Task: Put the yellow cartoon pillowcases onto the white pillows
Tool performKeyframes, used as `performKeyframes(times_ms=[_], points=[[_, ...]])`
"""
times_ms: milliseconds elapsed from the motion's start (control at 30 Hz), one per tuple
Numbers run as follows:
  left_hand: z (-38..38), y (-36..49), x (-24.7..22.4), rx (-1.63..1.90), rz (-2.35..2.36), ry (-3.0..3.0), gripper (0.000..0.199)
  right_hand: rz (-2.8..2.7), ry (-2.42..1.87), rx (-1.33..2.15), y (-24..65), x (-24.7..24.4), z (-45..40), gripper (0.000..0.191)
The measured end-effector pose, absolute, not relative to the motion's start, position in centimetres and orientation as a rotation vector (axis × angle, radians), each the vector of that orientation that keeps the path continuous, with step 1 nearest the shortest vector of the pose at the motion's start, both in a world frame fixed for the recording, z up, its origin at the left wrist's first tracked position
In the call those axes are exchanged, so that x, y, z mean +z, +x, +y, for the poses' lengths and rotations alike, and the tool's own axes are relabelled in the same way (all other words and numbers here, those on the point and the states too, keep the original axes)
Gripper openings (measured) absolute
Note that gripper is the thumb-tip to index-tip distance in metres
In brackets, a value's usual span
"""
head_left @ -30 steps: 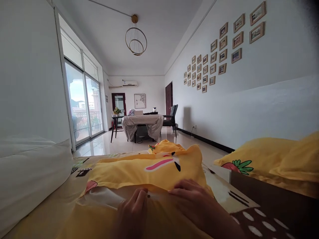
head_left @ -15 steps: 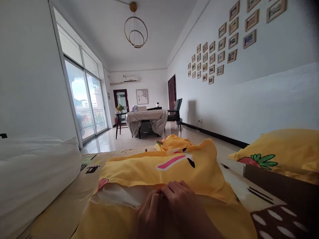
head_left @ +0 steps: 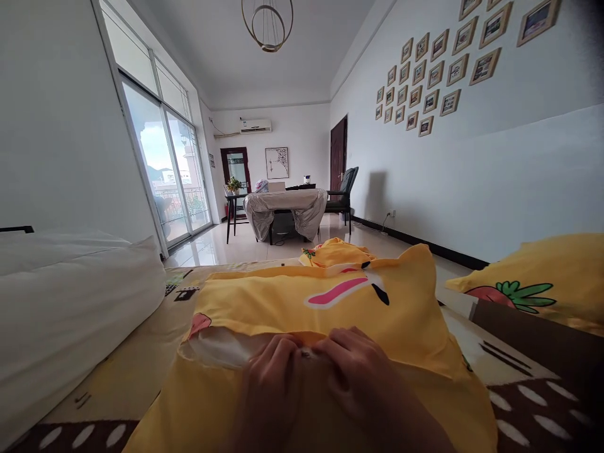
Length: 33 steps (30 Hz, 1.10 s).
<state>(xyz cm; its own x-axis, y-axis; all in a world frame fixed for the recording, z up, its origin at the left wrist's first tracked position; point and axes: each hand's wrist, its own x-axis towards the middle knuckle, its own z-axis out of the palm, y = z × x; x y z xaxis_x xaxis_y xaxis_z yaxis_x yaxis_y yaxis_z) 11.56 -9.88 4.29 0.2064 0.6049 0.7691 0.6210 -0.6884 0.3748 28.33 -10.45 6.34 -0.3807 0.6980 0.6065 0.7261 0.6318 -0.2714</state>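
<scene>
- Left hand [head_left: 268,374]: fingers curled and nearly closed, gripping the edge of the yellow case [head_left: 264,296] at its opening.
- Right hand [head_left: 361,368]: also curled, just beside the left, with its fingertips closed on the same edge; the thumb's exact hold is hard to see.
- Between the fingertips of both hands sits a small, darkish fastener [head_left: 306,353], too small to tell its kind.
- The case lies in front of the person on a patterned sheet [head_left: 127,358], its opening toward the wearer; a pink-and-black print shows on the far part.
- White filling [head_left: 221,346] shows through the opening, to the left of the left hand.
- Just beyond the case is a crumpled yellow cloth [head_left: 337,251] with a green leaf print.
- At the left edge of the view rests a white pillow [head_left: 70,283], apart from both hands.
- At the right, a yellow pillow [head_left: 523,270] with a carrot-like print lies behind a brown panel [head_left: 533,340].
- Farther back stand a draped tabletop [head_left: 287,200] and a black chair [head_left: 346,189].
</scene>
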Motion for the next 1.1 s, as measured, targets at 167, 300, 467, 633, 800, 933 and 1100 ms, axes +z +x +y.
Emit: performKeyframes(times_ms=[167,300,467,633,800,933,1100], points=[[-10.2,10.1,5.3,-1.439,-1.257,-2.386,0.015,-2.09,-1.013,-0.133,28.7,6.6,-10.6,0.029],[-10.0,9.2,5.7,-1.405,-1.344,-2.347,0.018,-2.039,-0.93,-0.23,28.6,6.6,-10.4,0.028],[-9.6,8.1,6.1,-1.351,-1.405,-2.315,0.021,-1.981,-0.879,-0.287,28.3,6.4,-9.8,0.029],[-9.1,6.8,6.5,-1.333,-1.452,-2.324,0.019,-1.979,-0.897,-0.273,28.5,6.6,-9.6,0.027],[-8.9,5.3,7.3,-1.236,-1.567,-2.301,0.029,-2.007,-0.93,-0.281,28.8,6.8,-9.7,0.028],[-8.8,4.5,7.6,-1.251,-1.556,-2.262,0.03,-2.04,-0.934,-0.3,29.0,6.9,-9.5,0.03],[-8.3,3.4,7.7,-1.294,-1.567,-2.23,0.029,-2.02,-0.981,-0.337,29.3,6.7,-9.2,0.029]])
